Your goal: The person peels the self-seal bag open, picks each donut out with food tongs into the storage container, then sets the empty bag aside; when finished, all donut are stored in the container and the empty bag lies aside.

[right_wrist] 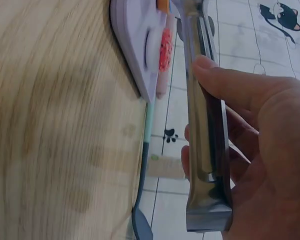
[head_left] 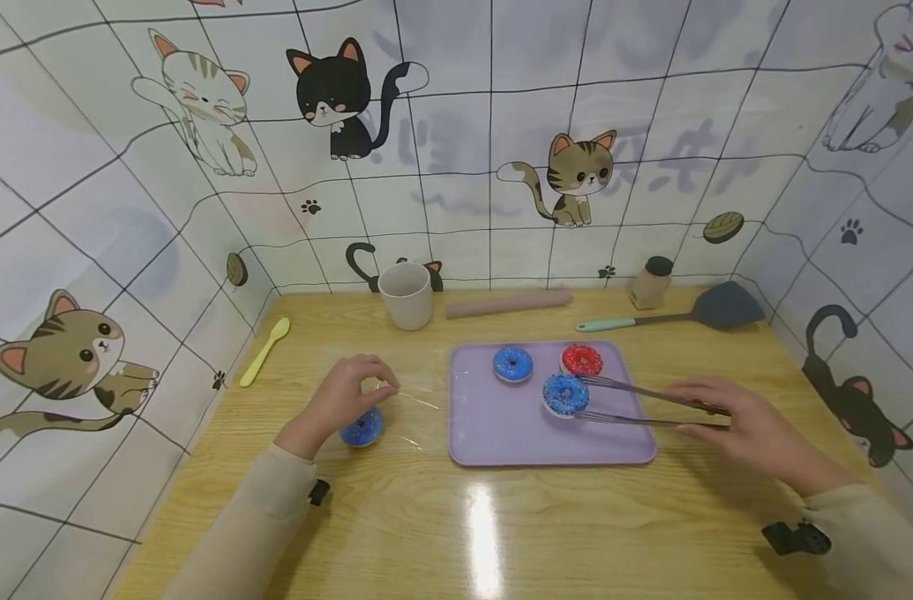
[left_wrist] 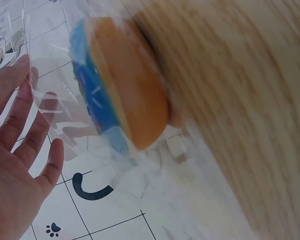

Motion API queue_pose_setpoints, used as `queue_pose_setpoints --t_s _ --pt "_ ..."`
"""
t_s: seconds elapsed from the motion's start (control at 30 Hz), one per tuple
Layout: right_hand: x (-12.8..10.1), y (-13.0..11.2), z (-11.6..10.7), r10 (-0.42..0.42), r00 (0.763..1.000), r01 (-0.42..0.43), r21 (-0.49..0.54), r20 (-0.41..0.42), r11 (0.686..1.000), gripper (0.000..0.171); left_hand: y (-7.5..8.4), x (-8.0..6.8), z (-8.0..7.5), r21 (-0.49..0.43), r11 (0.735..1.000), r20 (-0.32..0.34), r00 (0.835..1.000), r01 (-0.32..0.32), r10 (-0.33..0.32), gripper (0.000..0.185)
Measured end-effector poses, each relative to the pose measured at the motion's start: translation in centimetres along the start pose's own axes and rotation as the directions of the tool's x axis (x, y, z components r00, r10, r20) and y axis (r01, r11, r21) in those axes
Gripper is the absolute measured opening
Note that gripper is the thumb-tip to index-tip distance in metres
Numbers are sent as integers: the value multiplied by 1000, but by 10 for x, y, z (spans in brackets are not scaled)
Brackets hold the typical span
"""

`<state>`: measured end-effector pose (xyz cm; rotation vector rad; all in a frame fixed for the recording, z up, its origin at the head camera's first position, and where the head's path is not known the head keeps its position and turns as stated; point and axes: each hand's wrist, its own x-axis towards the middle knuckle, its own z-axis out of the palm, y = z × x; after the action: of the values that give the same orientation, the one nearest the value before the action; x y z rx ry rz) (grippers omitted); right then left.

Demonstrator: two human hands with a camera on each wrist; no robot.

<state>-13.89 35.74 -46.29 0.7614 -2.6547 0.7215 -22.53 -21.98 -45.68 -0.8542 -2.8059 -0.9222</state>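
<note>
My left hand pinches the edge of a clear plastic bag between thumb and fingertips. A blue doughnut with sprinkles and a tan base lies inside the bag, below the hand. My right hand grips metal tongs, thumb on one arm and fingers round the other. Between the tong tips is another blue doughnut, over the purple tray; whether it touches the tray I cannot tell. A third blue doughnut and a red doughnut sit on the tray's far part.
Behind the tray lie a pinkish rolling pin and a dark spatula with a green handle. A white cup and a dark-capped jar stand by the wall. At the left lies a yellow spoon.
</note>
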Motion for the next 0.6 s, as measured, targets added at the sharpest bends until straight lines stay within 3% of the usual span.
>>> queue_pose_setpoints --t_s 0.37,0.6 --pt "-22 21 -13 77 996 -77 -17 42 997 60 -1 -2 -1 -8 1000 -9 1000 15 -16 6" --pt "-24 28 -13 54 995 -51 -42 84 998 60 -1 -3 1 -22 1000 -7 1000 14 -14 6"
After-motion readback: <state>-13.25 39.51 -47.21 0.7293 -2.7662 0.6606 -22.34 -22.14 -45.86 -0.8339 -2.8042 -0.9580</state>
